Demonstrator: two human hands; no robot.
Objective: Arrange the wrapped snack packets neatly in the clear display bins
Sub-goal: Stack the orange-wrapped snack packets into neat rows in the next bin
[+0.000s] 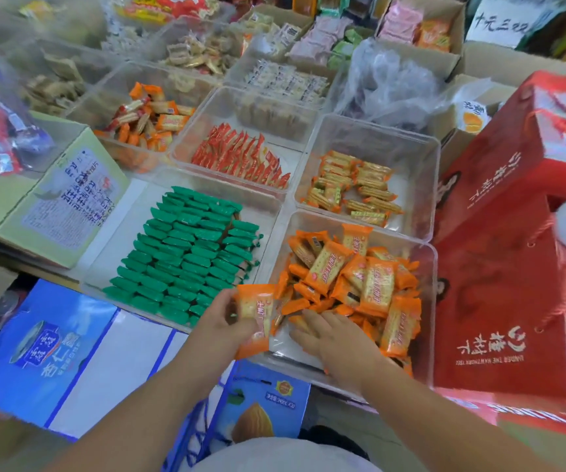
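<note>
Fingers of the left hand (pixel 219 320) clamp an orange cracker packet (pixel 256 313) by its sides, probably light, slick, brittle; right hand (pixel 334 337) lies flat-fingered in the clear bin (pixel 426 287).

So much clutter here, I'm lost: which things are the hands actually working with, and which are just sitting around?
In the job: left hand gripping an orange packet; right hand resting in the clear bin; the loose orange packets.
Lying about: red gift box, blue box, cardboard carton.

The orange packet (pixel 256 318) hides fingers of the left hand (pixel 218 321) — far bins (pixel 189 52) are blurred, the red box (pixel 499 267) cut by the right edge.
</note>
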